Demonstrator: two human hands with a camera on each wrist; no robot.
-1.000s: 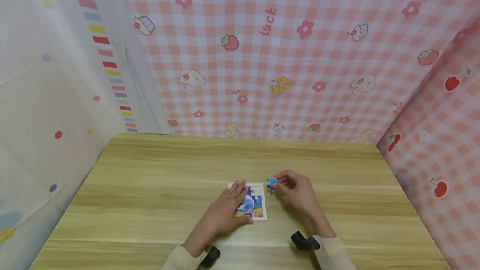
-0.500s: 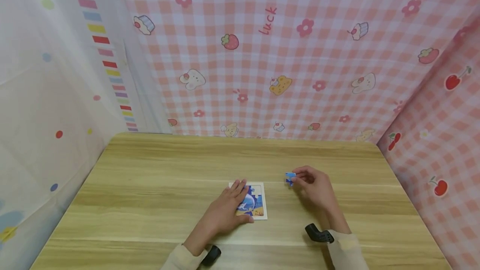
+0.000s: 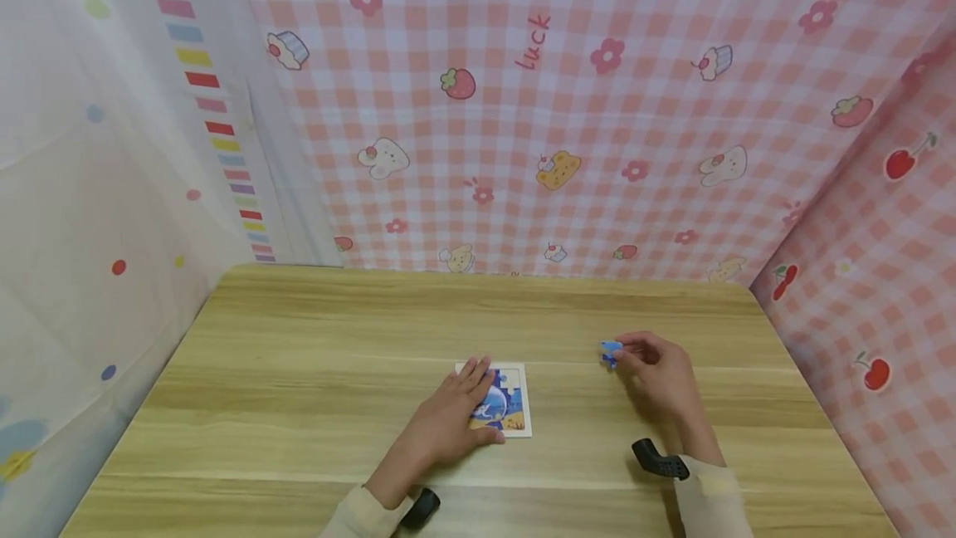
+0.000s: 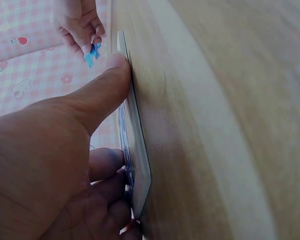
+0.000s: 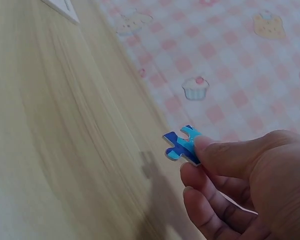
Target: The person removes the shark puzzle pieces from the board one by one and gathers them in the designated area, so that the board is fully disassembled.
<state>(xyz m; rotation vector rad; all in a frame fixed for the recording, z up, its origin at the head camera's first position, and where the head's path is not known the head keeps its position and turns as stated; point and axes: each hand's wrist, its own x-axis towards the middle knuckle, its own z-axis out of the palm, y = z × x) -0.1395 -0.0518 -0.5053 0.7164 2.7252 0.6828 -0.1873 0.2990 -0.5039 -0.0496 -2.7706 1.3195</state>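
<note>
A small square jigsaw puzzle [image 3: 493,407] in a white frame lies on the table, with a pale gap in its upper right corner. Across its left side rests my left hand [image 3: 451,418], fingers stretched out and thumb along the near edge; in the left wrist view the thumb [image 4: 107,87] touches the frame's rim. To the right of the puzzle, my right hand [image 3: 660,368] pinches a blue puzzle piece [image 5: 181,146] between thumb and fingers. The piece is held above the table, its shadow falling below it in the right wrist view.
The wooden table [image 3: 314,339] backs onto a pink checked cloth [image 3: 508,214]. A white dotted cloth [image 3: 97,214] hangs at the left, and another checked cloth [image 3: 866,297] at the right. Each wrist wears a black camera mount, such as the right one [image 3: 659,462].
My right hand has moved to the right, away from the puzzle, carrying the blue puzzle piece. My left hand has stayed on the puzzle.
</note>
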